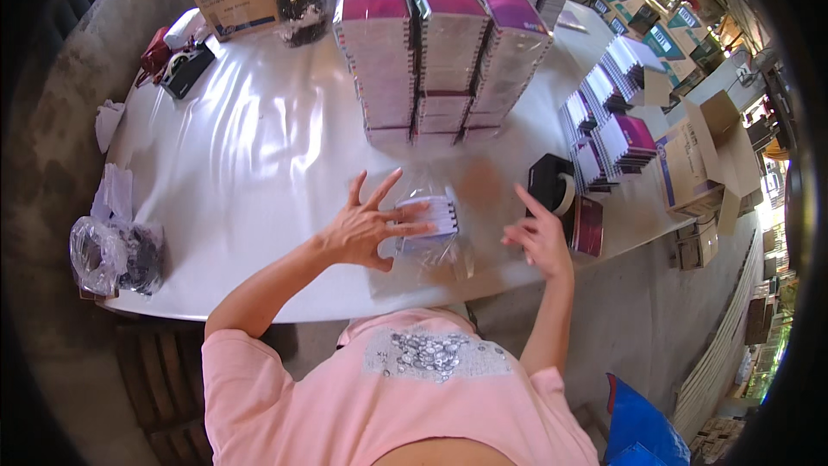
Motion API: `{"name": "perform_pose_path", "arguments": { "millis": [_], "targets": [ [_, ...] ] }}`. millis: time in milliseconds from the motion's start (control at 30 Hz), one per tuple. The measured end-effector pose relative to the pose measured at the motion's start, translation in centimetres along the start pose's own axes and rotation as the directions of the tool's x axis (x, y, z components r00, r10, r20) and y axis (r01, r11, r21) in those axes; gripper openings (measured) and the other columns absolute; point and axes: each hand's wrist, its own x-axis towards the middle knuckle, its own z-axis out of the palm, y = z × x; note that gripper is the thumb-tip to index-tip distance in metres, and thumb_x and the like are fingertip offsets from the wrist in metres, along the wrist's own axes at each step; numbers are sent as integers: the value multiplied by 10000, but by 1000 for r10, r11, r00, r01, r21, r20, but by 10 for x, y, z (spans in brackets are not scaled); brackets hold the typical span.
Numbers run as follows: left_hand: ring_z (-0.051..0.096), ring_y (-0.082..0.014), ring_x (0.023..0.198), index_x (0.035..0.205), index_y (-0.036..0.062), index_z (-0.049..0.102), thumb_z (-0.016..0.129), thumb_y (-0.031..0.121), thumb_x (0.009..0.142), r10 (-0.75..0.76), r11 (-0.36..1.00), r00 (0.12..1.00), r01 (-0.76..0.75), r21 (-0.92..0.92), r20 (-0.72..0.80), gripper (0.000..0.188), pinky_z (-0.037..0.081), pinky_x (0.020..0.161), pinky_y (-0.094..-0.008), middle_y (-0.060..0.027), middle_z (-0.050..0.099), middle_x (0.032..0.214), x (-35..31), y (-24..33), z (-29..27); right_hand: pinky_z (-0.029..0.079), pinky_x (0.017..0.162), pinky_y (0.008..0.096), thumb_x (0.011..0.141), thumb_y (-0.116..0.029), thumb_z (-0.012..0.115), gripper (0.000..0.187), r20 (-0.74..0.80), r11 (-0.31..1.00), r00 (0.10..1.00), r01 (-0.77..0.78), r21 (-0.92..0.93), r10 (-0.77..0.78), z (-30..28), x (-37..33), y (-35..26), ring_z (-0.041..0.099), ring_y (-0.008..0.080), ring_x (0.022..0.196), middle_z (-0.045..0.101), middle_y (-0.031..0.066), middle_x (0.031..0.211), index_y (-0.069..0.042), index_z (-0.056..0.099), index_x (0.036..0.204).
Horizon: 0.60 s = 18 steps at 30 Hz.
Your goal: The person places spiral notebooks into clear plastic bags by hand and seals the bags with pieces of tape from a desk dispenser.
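Note:
A small stack of spiral notebooks (442,214) in clear plastic wrap lies on the white-covered table (233,155) in front of me. My left hand (366,220) is over its left side, fingers spread; whether the fingertips press on it I cannot tell. My right hand (541,237) is raised to the right of the stack, index finger stretched out and the other fingers loosely bent, with nothing seen in it. Close beyond that hand stands a black tape dispenser (545,185) with a roll of tape. A purple-covered notebook (588,226) lies beside the dispenser.
Tall stacks of wrapped purple notebooks (444,52) rise just beyond my hands. More notebook piles (608,121) and an open cardboard box (703,160) are on the right. At left are plastic rolls (116,255), another dispenser (188,69) and a carton (237,0).

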Motion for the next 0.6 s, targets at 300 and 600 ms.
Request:
{"name": "perform_pose_path", "arguments": {
  "millis": [300, 600],
  "targets": [
    [-37, -341, 1400, 1333, 539, 306, 763, 431, 509, 33, 999, 999, -33, 17, 9, 948, -3, 1031, -695, 118, 221, 1493, 5, 0, -5, 442, 498, 290, 773, -114, 672, 897, 500, 962, 858, 24, -274, 121, 68, 73, -64, 554, 150, 517, 631, 113, 666, -116, 100, 1464],
    [-6, -349, 1402, 1316, 508, 368, 746, 367, 563, 18, 1000, 997, -19, -15, -79, 854, 26, 1014, -700, 88, 279, 1478, 5, 1, 1, 497, 760, 416, 637, -198, 766, 881, 186, 650, 979, 89, -755, 82, 54, 79, -45, 633, 310, 890, 654, 141, 949, -201, 327, 1401]
  ]
}}
